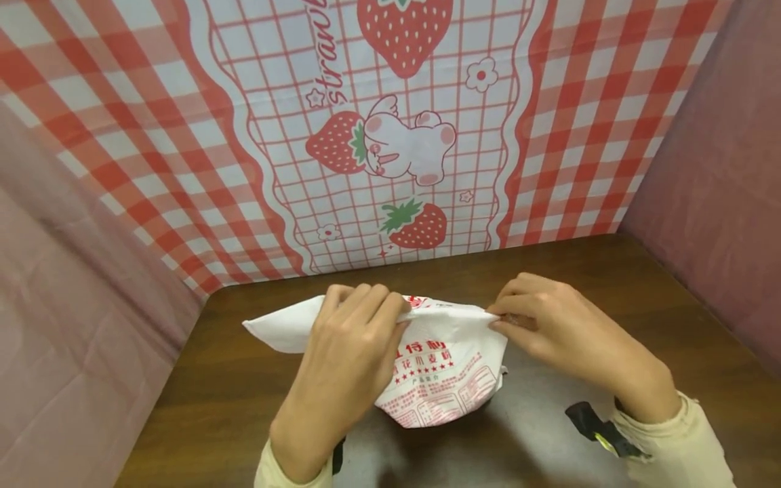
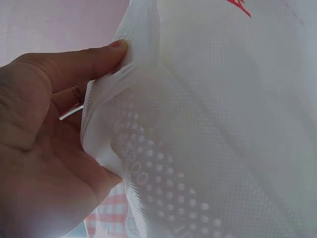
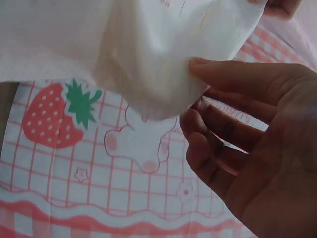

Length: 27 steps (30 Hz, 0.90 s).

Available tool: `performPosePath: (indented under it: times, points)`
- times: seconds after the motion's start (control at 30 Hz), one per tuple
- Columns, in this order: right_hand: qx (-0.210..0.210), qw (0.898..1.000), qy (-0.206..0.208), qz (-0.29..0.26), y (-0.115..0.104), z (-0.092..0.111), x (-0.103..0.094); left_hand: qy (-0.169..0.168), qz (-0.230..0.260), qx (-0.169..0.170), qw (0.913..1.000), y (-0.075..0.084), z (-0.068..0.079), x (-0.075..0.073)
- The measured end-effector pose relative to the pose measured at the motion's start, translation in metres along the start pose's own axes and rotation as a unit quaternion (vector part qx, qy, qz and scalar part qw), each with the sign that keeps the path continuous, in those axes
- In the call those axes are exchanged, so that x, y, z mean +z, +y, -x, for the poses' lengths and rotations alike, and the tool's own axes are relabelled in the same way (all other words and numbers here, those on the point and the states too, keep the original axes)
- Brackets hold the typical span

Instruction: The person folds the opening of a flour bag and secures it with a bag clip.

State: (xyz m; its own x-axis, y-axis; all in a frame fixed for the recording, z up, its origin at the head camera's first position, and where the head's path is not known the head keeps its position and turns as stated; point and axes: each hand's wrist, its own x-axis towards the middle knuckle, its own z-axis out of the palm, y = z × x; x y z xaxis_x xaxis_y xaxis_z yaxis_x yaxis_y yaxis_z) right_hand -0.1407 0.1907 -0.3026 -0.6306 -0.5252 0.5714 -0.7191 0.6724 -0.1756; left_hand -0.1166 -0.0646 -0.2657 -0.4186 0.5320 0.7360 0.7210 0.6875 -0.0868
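Observation:
A white woven flour bag [image 1: 439, 386] with red printed lettering is held above the table, its printed face toward me and its top edge level. My left hand [image 1: 350, 352] grips that edge left of the middle, and a plain white flap sticks out beyond it. In the left wrist view the thumb [image 2: 106, 54] presses on the woven fabric. At the right end of the edge, my right hand [image 1: 561, 332] pinches the bag between thumb and fingers. The right wrist view shows the thumb [image 3: 228, 74] on the white cloth. Whether the bag holds anything is hidden.
A dark brown wooden table [image 1: 244, 400] lies below. Behind it hangs a red-and-white checked cloth [image 1: 586, 135] with strawberries. Pink fabric [image 1: 79, 325] hangs on the left and right sides. A black strap [image 1: 601, 430] is by the right cuff.

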Motion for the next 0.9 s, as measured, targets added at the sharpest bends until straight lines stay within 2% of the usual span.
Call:
performPosePath:
  times: [0.07,0.17,0.27,0.4,0.53,0.73,0.9]
  points:
    - [-0.006,1.000,0.006,-0.005,-0.006,-0.003,0.002,-0.003,-0.003,0.001,1.0000,0.000,0.001,-0.001]
    - [-0.032,0.998,0.024,-0.040,-0.019,-0.010,0.007,-0.009,-0.011,0.004,0.9999,-0.001,0.001,-0.002]
    - [-0.069,0.994,0.052,-0.072,-0.033,-0.019,0.012,-0.011,-0.021,0.007,0.9997,-0.002,0.002,-0.002]
    - [-0.096,0.987,0.077,-0.103,-0.050,-0.028,0.014,-0.014,-0.029,0.008,0.9995,-0.003,0.004,-0.002]
    - [-0.102,0.984,0.082,-0.119,-0.055,-0.036,0.015,-0.022,-0.029,0.004,0.9993,-0.003,0.004,-0.001]
    - [-0.107,0.985,0.057,-0.124,-0.055,-0.046,0.021,-0.034,-0.012,-0.005,0.9993,-0.004,0.006,-0.001]
    - [-0.128,0.980,0.075,-0.135,-0.052,-0.050,0.025,-0.034,-0.018,-0.003,0.9993,-0.006,0.008,-0.004]
